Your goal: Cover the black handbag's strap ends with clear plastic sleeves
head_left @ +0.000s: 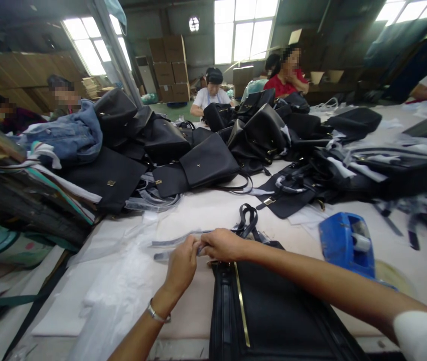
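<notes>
A black bag (273,306) with a gold zipper lies at the table's near edge, partly under my right forearm. Above its far left corner my two hands meet. Fingers of my left hand (183,263) are pinched on a strap (162,256) that looks wrapped in clear plastic. My right hand (221,244) is closed on the same wrapped strap, right beside the left. Two strap ends stick out to the left of my hands. A thin black looped strap (249,215) rises just behind my right hand. The exact grip is hidden by my fingers.
A blue tape dispenser (346,243) stands right of the bag. White plastic sheets (111,296) lie to the left. Black bags (209,163) are heaped across the table's far side. Several people sit beyond, including a person in red (283,82). A denim garment (66,133) rests at left.
</notes>
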`<action>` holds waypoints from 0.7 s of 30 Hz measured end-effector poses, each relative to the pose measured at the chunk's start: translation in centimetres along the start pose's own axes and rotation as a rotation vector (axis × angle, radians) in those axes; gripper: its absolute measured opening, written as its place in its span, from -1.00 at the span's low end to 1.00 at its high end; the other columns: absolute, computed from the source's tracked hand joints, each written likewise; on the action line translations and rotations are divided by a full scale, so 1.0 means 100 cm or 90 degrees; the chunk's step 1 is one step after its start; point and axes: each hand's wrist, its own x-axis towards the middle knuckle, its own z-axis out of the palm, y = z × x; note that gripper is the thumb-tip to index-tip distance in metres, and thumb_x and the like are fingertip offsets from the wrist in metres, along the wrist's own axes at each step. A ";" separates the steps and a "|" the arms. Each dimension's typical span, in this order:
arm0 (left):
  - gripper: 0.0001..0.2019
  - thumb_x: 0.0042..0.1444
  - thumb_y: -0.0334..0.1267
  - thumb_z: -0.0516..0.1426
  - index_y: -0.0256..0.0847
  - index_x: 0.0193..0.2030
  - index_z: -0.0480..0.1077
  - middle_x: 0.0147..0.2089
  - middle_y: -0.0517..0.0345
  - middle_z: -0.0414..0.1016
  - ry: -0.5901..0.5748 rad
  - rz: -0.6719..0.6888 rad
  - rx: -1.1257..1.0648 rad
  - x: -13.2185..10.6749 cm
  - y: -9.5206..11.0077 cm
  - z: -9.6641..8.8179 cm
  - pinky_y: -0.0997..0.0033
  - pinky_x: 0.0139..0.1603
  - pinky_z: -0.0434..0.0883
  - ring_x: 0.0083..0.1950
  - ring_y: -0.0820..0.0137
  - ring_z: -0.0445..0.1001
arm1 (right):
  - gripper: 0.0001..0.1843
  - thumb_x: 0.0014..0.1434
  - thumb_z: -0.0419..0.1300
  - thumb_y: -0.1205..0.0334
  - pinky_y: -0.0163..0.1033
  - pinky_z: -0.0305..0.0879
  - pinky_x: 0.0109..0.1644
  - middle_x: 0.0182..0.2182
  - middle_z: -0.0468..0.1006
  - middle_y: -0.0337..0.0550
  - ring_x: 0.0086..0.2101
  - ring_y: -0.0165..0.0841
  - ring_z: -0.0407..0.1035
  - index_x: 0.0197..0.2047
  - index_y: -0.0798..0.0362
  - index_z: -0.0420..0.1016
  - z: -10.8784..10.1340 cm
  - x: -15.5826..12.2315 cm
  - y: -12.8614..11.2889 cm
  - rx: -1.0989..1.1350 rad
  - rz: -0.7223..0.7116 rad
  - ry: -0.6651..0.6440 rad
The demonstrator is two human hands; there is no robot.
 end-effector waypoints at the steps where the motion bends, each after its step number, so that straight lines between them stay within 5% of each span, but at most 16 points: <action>1: -0.74 0.32 -0.12 -0.17 -0.13 -0.27 0.25 -0.37 0.16 0.45 0.004 -0.004 0.007 0.006 -0.001 0.003 0.41 -0.34 0.17 -0.35 0.31 0.42 | -0.73 0.23 0.09 0.10 -0.29 0.17 -0.30 -0.34 0.54 -0.05 -0.31 -0.24 0.42 -0.16 0.10 0.48 0.000 0.004 0.003 -0.022 0.006 0.010; 5: -0.76 0.32 -0.17 -0.15 -0.14 -0.27 0.26 -0.39 0.17 0.43 0.030 -0.022 0.030 0.023 -0.012 0.015 0.42 -0.35 0.15 -0.37 0.33 0.39 | -0.40 0.15 0.19 -0.07 -0.13 0.22 -0.04 -0.05 0.44 0.13 -0.04 -0.11 0.33 0.13 0.16 0.30 0.001 0.022 0.020 -0.099 -0.028 0.141; 8: -0.77 0.31 -0.20 -0.13 -0.15 -0.27 0.28 -0.39 0.17 0.42 0.038 -0.023 0.039 0.030 -0.020 0.024 0.42 -0.34 0.16 -0.37 0.33 0.38 | -0.16 0.08 0.24 -0.12 -0.07 0.21 0.00 0.03 0.39 0.18 0.00 -0.06 0.30 0.29 0.13 0.12 0.009 0.042 0.031 -0.079 -0.032 0.086; 12: -0.77 0.30 -0.21 -0.09 -0.16 -0.28 0.32 -0.34 0.13 0.43 0.057 -0.016 0.042 0.034 -0.029 0.031 0.40 -0.29 0.21 -0.30 0.32 0.39 | -0.42 0.11 0.19 -0.01 -0.25 0.24 -0.21 -0.12 0.52 -0.01 -0.16 -0.18 0.42 0.17 0.03 0.31 0.023 0.066 0.036 0.021 0.051 -0.057; 15: -0.80 0.28 -0.24 -0.05 -0.17 -0.29 0.35 -0.28 0.11 0.43 0.074 0.003 0.031 0.034 -0.034 0.034 0.37 -0.19 0.28 -0.20 0.32 0.39 | -0.63 0.14 0.12 0.08 -0.30 0.17 -0.31 -0.16 0.54 -0.04 -0.21 -0.22 0.42 -0.02 0.05 0.45 0.030 0.072 0.036 0.024 0.083 -0.044; 21: -0.88 0.21 -0.38 0.02 -0.18 -0.27 0.37 -0.21 0.09 0.37 0.126 0.032 0.011 0.035 -0.031 0.033 0.31 -0.09 0.34 -0.12 0.30 0.38 | -0.72 0.14 0.09 0.08 -0.31 0.02 -0.38 -0.24 0.55 -0.07 -0.27 -0.28 0.39 -0.18 0.05 0.47 0.027 0.064 0.031 0.010 0.119 0.007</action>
